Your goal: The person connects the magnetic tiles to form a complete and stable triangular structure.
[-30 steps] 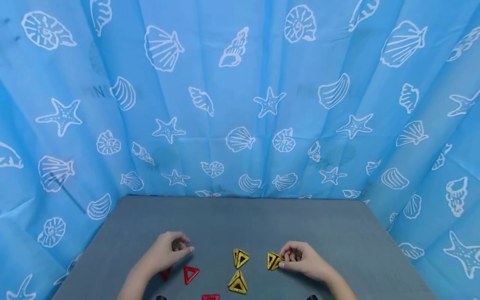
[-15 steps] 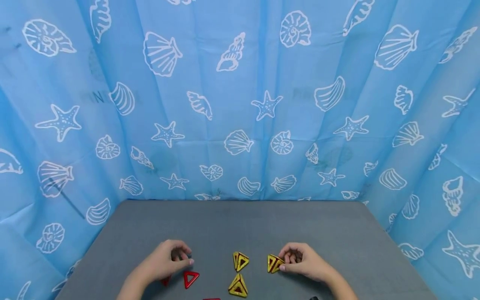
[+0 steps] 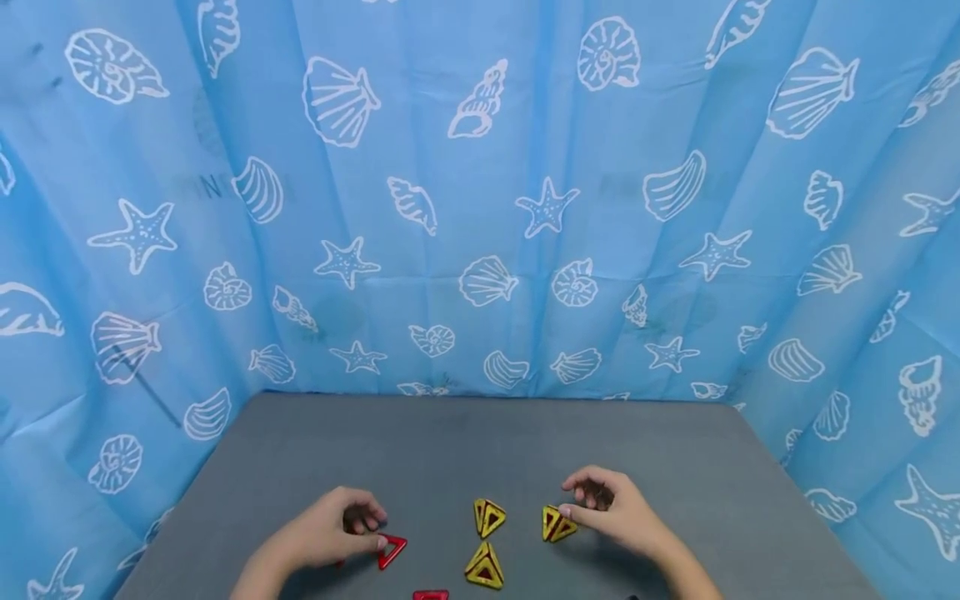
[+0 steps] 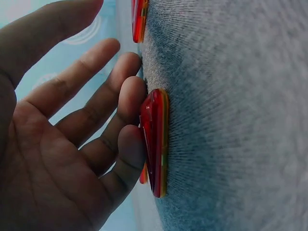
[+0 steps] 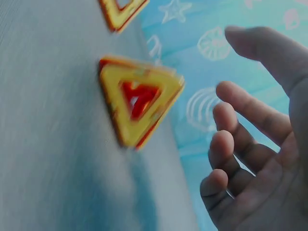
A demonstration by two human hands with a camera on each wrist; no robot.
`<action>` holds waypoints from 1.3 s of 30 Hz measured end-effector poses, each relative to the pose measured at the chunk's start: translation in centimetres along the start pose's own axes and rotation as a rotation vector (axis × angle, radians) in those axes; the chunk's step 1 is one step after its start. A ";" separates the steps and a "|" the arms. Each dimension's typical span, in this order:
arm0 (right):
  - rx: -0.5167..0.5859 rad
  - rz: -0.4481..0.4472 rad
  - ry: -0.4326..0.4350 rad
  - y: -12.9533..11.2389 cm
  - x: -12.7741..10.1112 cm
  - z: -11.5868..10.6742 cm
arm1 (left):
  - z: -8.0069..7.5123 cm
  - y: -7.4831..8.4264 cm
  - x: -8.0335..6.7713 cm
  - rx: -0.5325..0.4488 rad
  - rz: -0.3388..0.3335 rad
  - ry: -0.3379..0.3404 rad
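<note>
My right hand [image 3: 611, 507], fingers loosely bent and spread, is beside a yellow pyramid of triangular magnetic tiles [image 3: 558, 523]. A gap separates the fingers from that pyramid [image 5: 139, 103] in the right wrist view. Two more yellow pyramids stand mid-table, one farther back [image 3: 489, 517] and one closer to me [image 3: 484, 567]. On the left, my left hand [image 3: 337, 529] is by a red triangular tile [image 3: 391, 551], its thumb tip overlapping the tile's edge in the head view. In the left wrist view the relaxed fingers lie against or just over a red tile [image 4: 156, 144]; contact is unclear.
Another red tile [image 3: 431, 595] is cut off by the bottom edge of the head view. A sliver of a further red tile [image 3: 340, 564] shows under the left hand. Behind the grey table [image 3: 420, 442] hangs a blue shell-print curtain [image 3: 450, 208].
My right hand has let go of the yellow pyramid, and its fingers have lifted and spread. The left hand has come down closer to the red tile. The head view has shifted slightly.
</note>
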State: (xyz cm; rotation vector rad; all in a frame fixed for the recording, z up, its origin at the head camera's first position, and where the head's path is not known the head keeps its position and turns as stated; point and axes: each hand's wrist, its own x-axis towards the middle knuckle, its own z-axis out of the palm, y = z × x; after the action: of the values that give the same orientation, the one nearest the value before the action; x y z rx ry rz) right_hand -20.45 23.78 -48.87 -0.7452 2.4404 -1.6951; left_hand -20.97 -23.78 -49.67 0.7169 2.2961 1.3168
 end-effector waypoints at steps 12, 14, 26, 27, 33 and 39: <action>-0.097 -0.062 0.025 -3.9 0.4 4.3 | 1.4 0.5 -1.0 -0.055 -0.129 -0.018; -0.096 -0.086 0.011 -4.5 0.7 5.2 | 1.4 0.5 -0.8 -0.020 -0.117 -0.021; -0.077 -0.241 -0.098 -8.6 1.6 11.3 | 0.4 1.2 0.1 0.080 -0.084 -0.043; -0.063 -0.238 -0.123 -8.9 1.7 11.8 | 0.4 1.2 0.2 0.085 -0.084 -0.038; 0.011 -0.243 -0.298 -9.8 2.7 15.1 | -0.1 1.3 0.3 0.125 -0.087 -0.003; 0.045 -0.141 -0.432 -9.3 2.5 17.5 | 0.1 1.1 0.3 0.168 -0.115 0.018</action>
State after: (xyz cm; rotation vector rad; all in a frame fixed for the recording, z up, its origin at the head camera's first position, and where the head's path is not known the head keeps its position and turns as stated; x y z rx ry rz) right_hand -13.69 5.14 -46.72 -1.1615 2.0895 -1.4363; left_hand -20.87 -23.07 -48.81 0.6173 2.4442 1.0945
